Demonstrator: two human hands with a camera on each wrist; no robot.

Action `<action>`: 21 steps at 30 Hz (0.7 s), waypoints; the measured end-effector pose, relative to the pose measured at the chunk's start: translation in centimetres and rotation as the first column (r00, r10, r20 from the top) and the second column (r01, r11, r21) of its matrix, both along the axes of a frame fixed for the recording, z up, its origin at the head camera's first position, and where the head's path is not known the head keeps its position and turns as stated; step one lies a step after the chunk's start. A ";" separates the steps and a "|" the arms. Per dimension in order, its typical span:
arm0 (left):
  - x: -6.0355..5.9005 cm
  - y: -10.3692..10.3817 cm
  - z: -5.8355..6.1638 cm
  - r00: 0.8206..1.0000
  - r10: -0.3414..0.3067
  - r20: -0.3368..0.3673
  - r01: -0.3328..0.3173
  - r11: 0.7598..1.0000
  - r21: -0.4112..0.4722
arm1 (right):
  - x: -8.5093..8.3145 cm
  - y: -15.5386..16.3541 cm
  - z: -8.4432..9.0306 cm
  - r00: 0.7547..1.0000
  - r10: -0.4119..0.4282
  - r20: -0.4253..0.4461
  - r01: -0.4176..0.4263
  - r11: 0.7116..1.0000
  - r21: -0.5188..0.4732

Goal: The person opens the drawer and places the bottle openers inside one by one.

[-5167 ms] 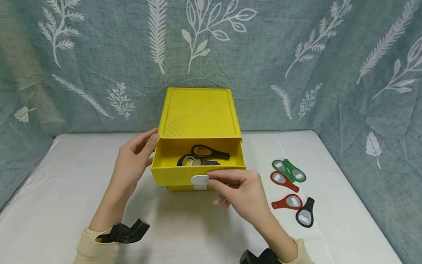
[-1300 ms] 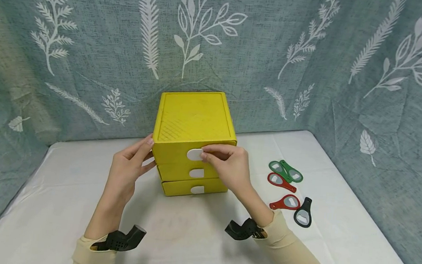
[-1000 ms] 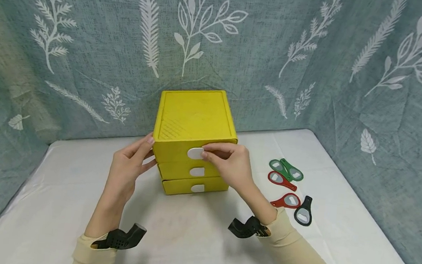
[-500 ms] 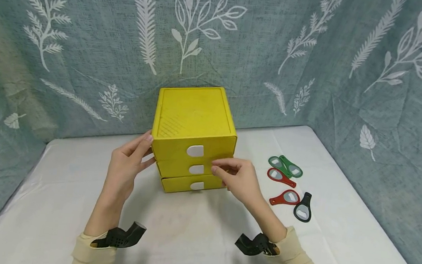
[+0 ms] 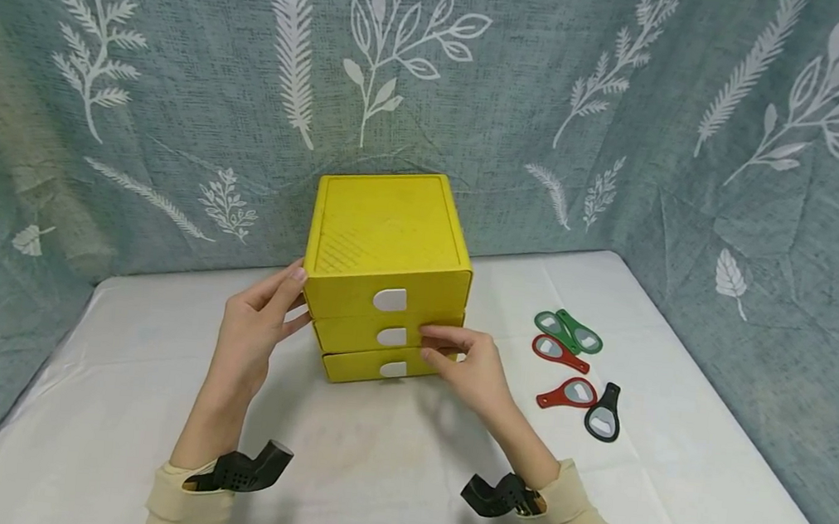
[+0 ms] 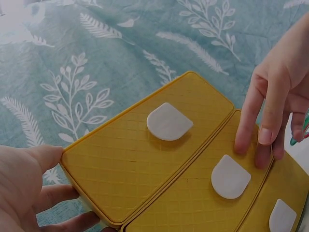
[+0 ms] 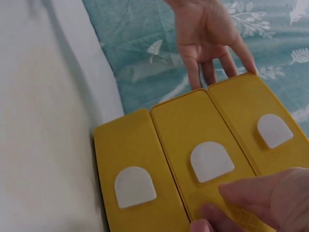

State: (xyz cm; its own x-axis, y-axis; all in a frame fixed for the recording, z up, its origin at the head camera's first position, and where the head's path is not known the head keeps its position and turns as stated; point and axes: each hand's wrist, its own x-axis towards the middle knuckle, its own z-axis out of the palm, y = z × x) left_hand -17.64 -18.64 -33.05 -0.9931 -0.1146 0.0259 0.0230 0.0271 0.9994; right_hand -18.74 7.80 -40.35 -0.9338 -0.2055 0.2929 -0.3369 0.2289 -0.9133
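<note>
A yellow box with three stacked drawers (image 5: pixel 393 226) stands at the back middle of the table, each drawer front bearing a white tab. All three drawers are pushed in. My left hand (image 5: pixel 253 322) rests against the box's left side, its extended fingers along the wall and its thumb at the top front corner. My right hand (image 5: pixel 473 371) is at the middle drawer's front, fingertips just right of the middle tab (image 7: pixel 211 162) and apart from it. In the left wrist view, the right fingers (image 6: pixel 270 113) point down over that drawer front, holding nothing.
On the white-covered table right of the box lie several bottle openers: two green ones (image 5: pixel 583 337), two red ones (image 5: pixel 560 353) and a black one (image 5: pixel 603 419). A patterned grey-green curtain (image 5: pixel 437 64) hangs behind the box and along both sides.
The top drawer, earlier pulled out with dark bottle openers inside, has been pushed in. My right hand has let go of its tab and moved down to the middle drawer. My left hand stays.
</note>
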 end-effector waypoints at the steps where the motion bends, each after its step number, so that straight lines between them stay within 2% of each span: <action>1: 0.0 0.0 0.0 1.000 -0.001 0.000 0.001 1.000 0.000 | 0.0 0.0 -0.1 1.000 0.006 -0.002 -0.006 1.000 -0.002; 12: 0.0 0.0 0.0 1.000 -0.002 -0.005 0.002 1.000 -0.006 | 0.0 -0.4 -0.3 1.000 0.027 0.007 -0.027 0.999 -0.019; 21: 0.0 0.1 0.0 1.000 0.003 -0.008 -0.003 1.000 -0.021 | 0.0 -1.2 -0.3 0.994 0.017 -0.109 -0.017 1.000 0.001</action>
State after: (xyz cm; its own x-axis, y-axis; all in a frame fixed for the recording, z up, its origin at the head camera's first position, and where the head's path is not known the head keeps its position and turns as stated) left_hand -17.59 -18.57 -33.02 -0.9925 -0.1171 0.0361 0.0306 0.0480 0.9984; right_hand -18.75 6.59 -40.62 -0.8927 -0.2212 0.3927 -0.4382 0.2223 -0.8709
